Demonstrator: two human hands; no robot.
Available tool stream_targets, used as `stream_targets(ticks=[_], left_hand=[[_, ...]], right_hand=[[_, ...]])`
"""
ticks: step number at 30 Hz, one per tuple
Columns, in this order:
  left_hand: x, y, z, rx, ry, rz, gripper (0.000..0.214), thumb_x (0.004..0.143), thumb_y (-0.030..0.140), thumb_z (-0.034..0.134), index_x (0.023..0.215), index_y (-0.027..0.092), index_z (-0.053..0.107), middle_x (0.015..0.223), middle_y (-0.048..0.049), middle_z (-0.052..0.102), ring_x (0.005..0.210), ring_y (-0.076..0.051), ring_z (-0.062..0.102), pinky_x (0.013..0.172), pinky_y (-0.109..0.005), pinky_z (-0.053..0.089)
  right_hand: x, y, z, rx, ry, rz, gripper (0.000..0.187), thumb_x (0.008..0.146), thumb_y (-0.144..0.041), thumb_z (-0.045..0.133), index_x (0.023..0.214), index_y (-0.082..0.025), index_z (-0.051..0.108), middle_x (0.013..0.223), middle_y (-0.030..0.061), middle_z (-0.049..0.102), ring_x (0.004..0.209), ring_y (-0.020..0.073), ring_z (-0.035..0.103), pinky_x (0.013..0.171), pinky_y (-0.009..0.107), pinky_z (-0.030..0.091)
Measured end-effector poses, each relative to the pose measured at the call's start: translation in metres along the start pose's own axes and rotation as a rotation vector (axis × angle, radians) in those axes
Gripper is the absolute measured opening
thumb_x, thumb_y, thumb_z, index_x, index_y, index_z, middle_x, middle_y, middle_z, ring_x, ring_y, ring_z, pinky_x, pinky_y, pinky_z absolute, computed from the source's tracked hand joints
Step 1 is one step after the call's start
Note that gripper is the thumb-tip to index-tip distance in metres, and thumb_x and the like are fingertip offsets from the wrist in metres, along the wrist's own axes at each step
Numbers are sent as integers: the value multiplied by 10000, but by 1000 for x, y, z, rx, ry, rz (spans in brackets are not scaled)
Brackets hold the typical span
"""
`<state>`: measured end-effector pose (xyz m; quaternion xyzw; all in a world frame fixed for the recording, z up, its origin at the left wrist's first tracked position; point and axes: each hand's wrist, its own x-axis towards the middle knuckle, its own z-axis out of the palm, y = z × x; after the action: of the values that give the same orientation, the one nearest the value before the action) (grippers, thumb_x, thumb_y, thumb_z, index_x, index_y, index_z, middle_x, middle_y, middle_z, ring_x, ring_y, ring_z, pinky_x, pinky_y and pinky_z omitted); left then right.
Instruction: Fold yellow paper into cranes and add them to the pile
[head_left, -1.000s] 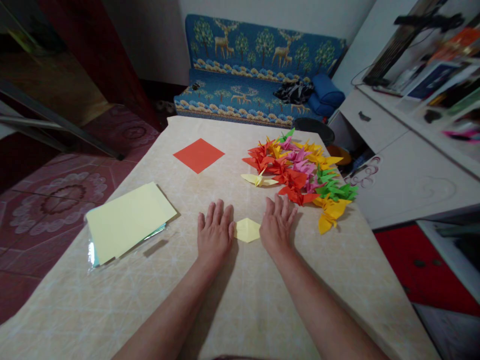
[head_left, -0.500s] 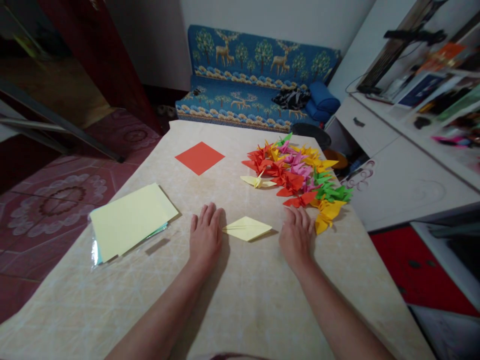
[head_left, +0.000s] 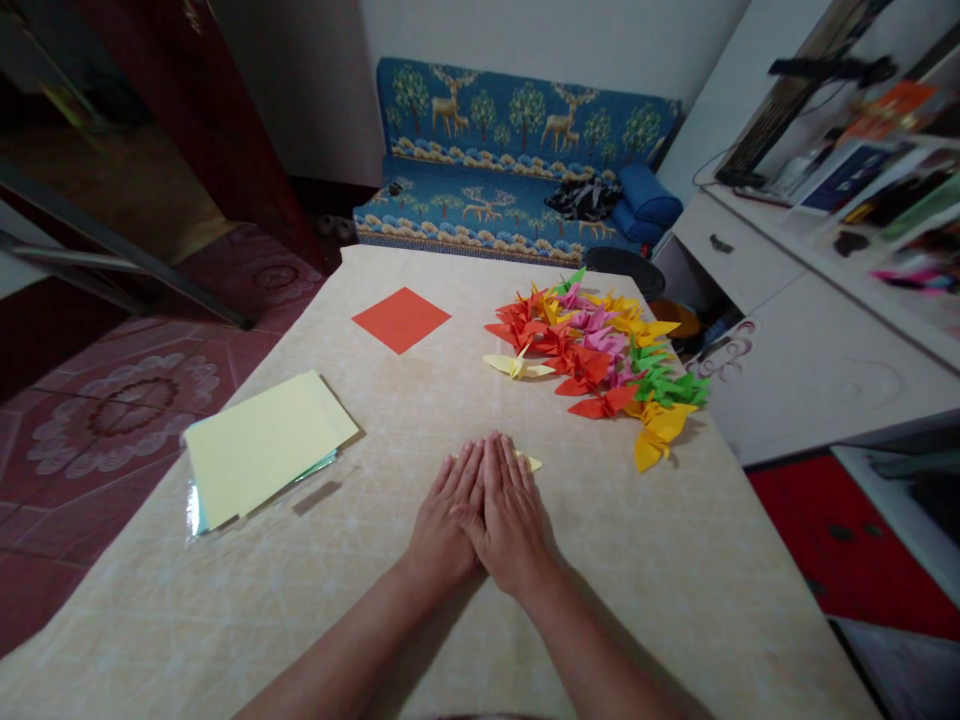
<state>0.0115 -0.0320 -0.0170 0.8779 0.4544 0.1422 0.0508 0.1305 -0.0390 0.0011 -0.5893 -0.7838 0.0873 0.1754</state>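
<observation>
My left hand (head_left: 448, 515) and my right hand (head_left: 514, 515) lie flat side by side, fingers stretched out, over a folded pale yellow paper (head_left: 533, 463). Most of that paper is hidden beneath them; its right tip shows past my right fingers. The right thumb crosses over the left hand. Beyond the hands stands a pale yellow paper crane (head_left: 517, 367). It sits beside a cluster of folded paper cranes (head_left: 589, 350) in red, pink, orange and green.
A red paper square (head_left: 402, 320) lies toward the far side of the table (head_left: 247, 620). At the left is a stack of pale yellow sheets (head_left: 270, 450) on a clear plastic wrapper. A blue patterned sofa (head_left: 487, 180) stands behind the table, a white cabinet (head_left: 810, 370) to the right.
Both hands have come inward from either side of the folded yellow paper and now lie flat on top of it, touching each other. The cranes and sheets stay in place.
</observation>
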Motion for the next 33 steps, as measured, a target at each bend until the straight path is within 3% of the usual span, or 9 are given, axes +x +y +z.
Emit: stream_targets(ticks=[7, 12, 15, 19, 23, 28, 33], left_hand=[[-21, -25, -14, 64, 13, -118, 709, 899, 492, 394, 1467, 98, 237, 1528, -153, 235, 1420, -268, 200, 1143, -473, 196], [-28, -34, -16, 52, 42, -228, 689, 897, 472, 425, 1465, 127, 245, 1529, -145, 248, 1415, -274, 218, 1143, -496, 203], [-27, -38, -16, -25, 95, -246, 616, 894, 384, 467, 1441, 152, 303, 1510, -149, 301, 1401, -275, 258, 1129, -505, 249], [-14, -43, -10, -183, 199, -86, 506, 865, 211, 512, 1362, 172, 428, 1480, -157, 357, 1389, -281, 288, 1076, -499, 360], [7, -43, 1, -258, 261, 111, 396, 862, 143, 518, 1255, 179, 545, 1366, -148, 513, 1315, -271, 419, 1049, -488, 407], [19, -41, 6, -295, 272, 145, 220, 884, 165, 513, 1020, 188, 684, 1156, -100, 671, 1139, -246, 588, 958, -420, 505], [27, -45, 2, -366, 229, 105, 283, 843, 175, 557, 1107, 186, 657, 1242, -133, 613, 1135, -248, 589, 944, -400, 511]], right_hand=[[-16, 39, -5, -166, -49, 38, 796, 886, -543, 438, 1469, -49, 218, 1539, 185, 152, 1433, 283, 108, 1129, 509, 192], [-20, 52, -10, -126, -7, 70, 596, 906, -320, 443, 1441, -95, 310, 1513, 146, 283, 1415, 247, 206, 1122, 484, 247], [-16, 54, -10, -23, 71, 105, 596, 847, -209, 484, 1417, -96, 349, 1468, 140, 380, 1376, 236, 305, 1121, 454, 284], [-7, 59, -8, 145, 190, 65, 585, 775, -122, 537, 1354, -139, 447, 1383, 119, 492, 1287, 231, 429, 1081, 418, 368], [-1, 64, -4, 219, 248, -3, 417, 793, -92, 546, 1192, -199, 605, 1301, 90, 568, 1192, 229, 510, 1017, 421, 431], [2, 67, 0, 247, 307, -33, 243, 814, -82, 553, 921, -234, 711, 1140, 70, 660, 1087, 221, 567, 949, 414, 475], [9, 66, -2, 288, 284, -59, 285, 783, -78, 594, 1014, -219, 686, 1111, 79, 667, 1061, 228, 572, 937, 416, 475]])
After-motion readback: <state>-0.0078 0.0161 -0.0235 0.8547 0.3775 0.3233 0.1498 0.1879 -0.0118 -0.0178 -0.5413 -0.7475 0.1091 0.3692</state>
